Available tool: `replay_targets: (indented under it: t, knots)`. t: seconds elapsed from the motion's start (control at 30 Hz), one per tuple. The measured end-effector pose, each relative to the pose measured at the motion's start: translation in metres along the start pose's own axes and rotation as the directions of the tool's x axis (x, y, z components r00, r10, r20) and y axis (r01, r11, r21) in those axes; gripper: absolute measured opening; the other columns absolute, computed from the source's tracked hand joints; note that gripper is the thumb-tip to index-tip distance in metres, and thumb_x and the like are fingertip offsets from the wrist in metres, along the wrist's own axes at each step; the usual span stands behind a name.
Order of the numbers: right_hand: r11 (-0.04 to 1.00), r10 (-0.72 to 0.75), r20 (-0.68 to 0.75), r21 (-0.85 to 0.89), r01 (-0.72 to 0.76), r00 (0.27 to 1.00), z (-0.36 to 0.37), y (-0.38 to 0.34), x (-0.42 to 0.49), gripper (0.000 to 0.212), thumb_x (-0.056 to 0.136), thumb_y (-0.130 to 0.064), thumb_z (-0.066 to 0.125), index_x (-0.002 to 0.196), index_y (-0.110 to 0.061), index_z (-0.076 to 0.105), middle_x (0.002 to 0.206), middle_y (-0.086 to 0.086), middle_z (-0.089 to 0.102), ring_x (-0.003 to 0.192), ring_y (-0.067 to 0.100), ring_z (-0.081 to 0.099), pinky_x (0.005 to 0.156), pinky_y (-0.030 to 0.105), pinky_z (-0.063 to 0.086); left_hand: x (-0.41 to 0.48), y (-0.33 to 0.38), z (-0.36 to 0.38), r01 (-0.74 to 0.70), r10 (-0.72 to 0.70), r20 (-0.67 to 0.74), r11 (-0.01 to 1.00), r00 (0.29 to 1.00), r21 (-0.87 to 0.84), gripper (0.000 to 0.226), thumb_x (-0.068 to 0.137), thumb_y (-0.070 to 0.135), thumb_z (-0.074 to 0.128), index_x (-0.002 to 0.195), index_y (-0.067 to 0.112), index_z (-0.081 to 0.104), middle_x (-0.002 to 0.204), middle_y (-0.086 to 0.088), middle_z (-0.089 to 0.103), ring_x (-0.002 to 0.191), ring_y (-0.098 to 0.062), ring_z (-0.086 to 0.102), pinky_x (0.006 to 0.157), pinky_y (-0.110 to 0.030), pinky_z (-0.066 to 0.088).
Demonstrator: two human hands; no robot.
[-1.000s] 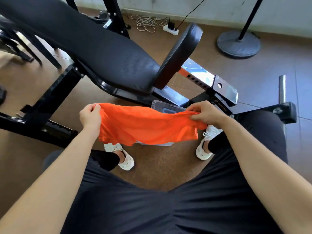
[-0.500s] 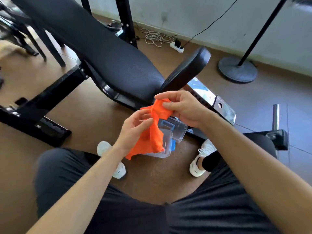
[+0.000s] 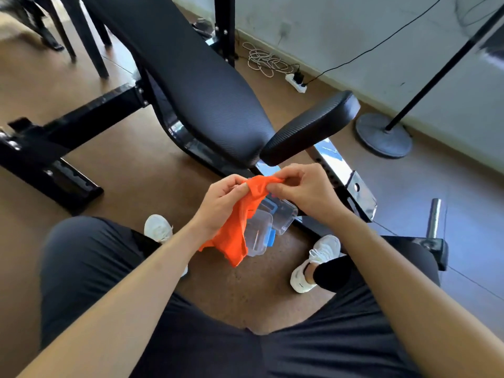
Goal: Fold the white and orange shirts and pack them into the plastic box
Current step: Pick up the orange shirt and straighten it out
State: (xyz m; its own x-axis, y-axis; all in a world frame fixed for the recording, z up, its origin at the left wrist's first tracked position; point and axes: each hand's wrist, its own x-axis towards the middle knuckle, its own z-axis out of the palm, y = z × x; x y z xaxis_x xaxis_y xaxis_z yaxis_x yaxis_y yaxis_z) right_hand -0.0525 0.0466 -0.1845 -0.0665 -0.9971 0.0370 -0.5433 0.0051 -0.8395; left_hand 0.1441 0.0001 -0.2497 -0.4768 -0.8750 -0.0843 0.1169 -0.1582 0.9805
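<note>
The small orange shirt (image 3: pixel 240 227) hangs doubled over in the air between my knees. My left hand (image 3: pixel 221 203) grips its upper edge from the left, and my right hand (image 3: pixel 302 192) pinches the same top edge from the right, the two hands almost touching. Below and just right of the cloth, the clear plastic box (image 3: pixel 257 236) with blue clips lies on the floor, with its clear lid (image 3: pixel 283 216) beside it. The shirt covers the box's left part. No white shirt is visible.
A black padded workout bench (image 3: pixel 207 99) with a steel frame (image 3: pixel 349 184) stands right in front of me. My white shoes (image 3: pixel 316 263) flank the box. A fan stand base (image 3: pixel 383 136) and a power strip (image 3: pixel 297 83) with cables lie by the wall.
The shirt was stretched wide between my hands a second ago. My hands have come together, folding it in half, and it now hangs lower over the box. My view has shifted.
</note>
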Motion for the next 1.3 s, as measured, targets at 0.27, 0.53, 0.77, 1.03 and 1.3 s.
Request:
replay_targets:
  t: [0.27,0.53,0.77,1.03,1.3]
  knots:
    - [0.996,-0.035,-0.178,0.074,0.049,0.983,0.004,-0.023,0.005,0.020,0.095,-0.025,0.068,0.085,-0.008,0.069,0.079,0.017,0.068,0.071,0.020,0.061,0.069,0.046,0.053,-0.007,-0.010,-0.003,-0.112,0.077,0.101,0.907,0.992,0.406,0.024,0.074,0.020,0.074,0.095,0.016,0.063,0.076,0.000,0.065,0.067,-0.017,0.056,0.073,-0.044,0.057]
    - [0.980,-0.013,-0.545,0.158,0.118,0.838,-0.034,-0.036,0.011,0.026,0.097,-0.021,0.064,0.083,0.001,0.063,0.070,0.001,0.051,0.065,0.009,0.042,0.059,0.026,0.038,-0.006,-0.021,-0.022,-0.036,0.131,-0.112,0.793,0.985,0.608,0.026,0.064,0.019,0.057,0.083,0.037,0.063,0.073,0.024,0.063,0.070,0.001,0.057,0.071,-0.033,0.050]
    - [0.980,0.105,-0.646,0.196,0.031,0.756,-0.064,-0.016,0.011,0.014,0.095,-0.022,0.065,0.083,-0.029,0.066,0.072,-0.012,0.059,0.068,0.005,0.051,0.066,0.028,0.044,-0.007,-0.016,-0.031,-0.031,0.144,-0.237,0.905,0.961,0.425,0.025,0.084,0.005,0.054,0.089,0.021,0.074,0.074,0.008,0.067,0.072,-0.008,0.059,0.073,-0.032,0.053]
    - [0.956,0.242,-0.595,0.283,-0.083,0.767,-0.088,0.011,0.009,0.014,0.097,-0.025,0.067,0.083,-0.022,0.068,0.080,0.007,0.061,0.073,0.019,0.052,0.064,0.032,0.046,0.005,0.014,-0.034,-0.048,0.198,-0.321,0.906,0.926,0.420,0.035,0.080,0.014,0.049,0.089,0.036,0.075,0.074,0.014,0.070,0.069,-0.007,0.059,0.066,-0.030,0.050]
    - [0.933,0.287,-0.553,0.345,-0.099,0.782,-0.081,0.038,-0.009,0.011,0.097,-0.019,0.067,0.086,-0.021,0.070,0.076,0.002,0.063,0.070,0.014,0.055,0.064,0.031,0.049,0.011,0.037,-0.049,-0.006,0.199,-0.338,0.869,0.920,0.495,0.037,0.073,0.005,0.057,0.092,0.027,0.080,0.077,0.019,0.075,0.072,0.000,0.065,0.074,-0.028,0.055]
